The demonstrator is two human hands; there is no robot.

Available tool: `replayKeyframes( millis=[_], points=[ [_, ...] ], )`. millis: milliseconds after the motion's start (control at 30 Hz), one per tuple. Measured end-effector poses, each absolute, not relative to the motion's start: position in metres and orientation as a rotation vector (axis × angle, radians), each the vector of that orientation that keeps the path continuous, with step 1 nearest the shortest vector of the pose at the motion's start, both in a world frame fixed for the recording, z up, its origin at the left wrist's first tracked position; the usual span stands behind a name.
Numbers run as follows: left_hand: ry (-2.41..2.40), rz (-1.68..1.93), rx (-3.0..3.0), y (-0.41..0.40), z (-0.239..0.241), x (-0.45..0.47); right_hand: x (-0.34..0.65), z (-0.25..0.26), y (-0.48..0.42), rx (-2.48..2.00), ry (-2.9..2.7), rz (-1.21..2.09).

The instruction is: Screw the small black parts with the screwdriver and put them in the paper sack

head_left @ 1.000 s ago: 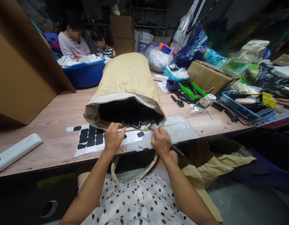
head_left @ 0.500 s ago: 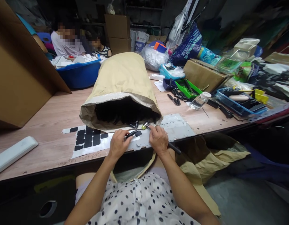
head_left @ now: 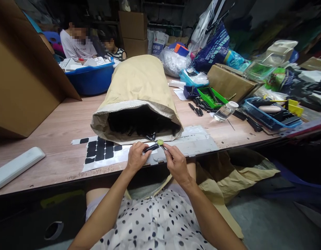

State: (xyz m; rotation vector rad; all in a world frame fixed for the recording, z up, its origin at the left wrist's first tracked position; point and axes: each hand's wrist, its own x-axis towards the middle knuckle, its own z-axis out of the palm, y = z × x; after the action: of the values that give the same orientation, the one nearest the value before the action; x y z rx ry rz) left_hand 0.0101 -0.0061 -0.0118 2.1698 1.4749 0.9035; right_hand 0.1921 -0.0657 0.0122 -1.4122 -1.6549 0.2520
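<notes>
Between the thumb and fingers of my left hand (head_left: 136, 157) is a slim black pen-like piece (head_left: 151, 148), pointing right. My right hand (head_left: 176, 161) pinches a small metal tool (head_left: 164, 148) with a round yellow-green end (head_left: 159, 142). That end meets or nearly meets the tip of the black piece; I cannot tell if they touch. Just beyond both hands lies a tan sack (head_left: 139, 81), its mouth open toward me, with black pieces (head_left: 153, 135) inside. Black rounded stickers (head_left: 100, 149) on a white sheet lie left of my left hand.
A grey flat board (head_left: 199, 140) lies along the table's front edge. At left are a white long case (head_left: 19, 166) and a large cardboard box (head_left: 27, 80). On the right stand a clear jar (head_left: 225, 111), a green tray (head_left: 212, 97) and a blue tray (head_left: 273, 116). Two people sit beyond a blue basin (head_left: 90, 81).
The tool's yellow-green end has moved to the tip of the black piece, and my right hand has turned. The dark rod seen by my right wrist no longer shows. The view has shifted slightly.
</notes>
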Motion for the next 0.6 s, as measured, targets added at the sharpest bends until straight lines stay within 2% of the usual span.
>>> replayKeyframes(
  millis=[333,600],
  points=[
    [1.519,0.788,2.073,-0.006,-0.003,0.014,0.183,0.017,-0.067,-1.569,-1.797,0.24],
    [1.544,0.784,2.043,-0.006,-0.001,0.016,0.173,0.022,-0.07,-1.481,-1.868,0.237]
  ],
)
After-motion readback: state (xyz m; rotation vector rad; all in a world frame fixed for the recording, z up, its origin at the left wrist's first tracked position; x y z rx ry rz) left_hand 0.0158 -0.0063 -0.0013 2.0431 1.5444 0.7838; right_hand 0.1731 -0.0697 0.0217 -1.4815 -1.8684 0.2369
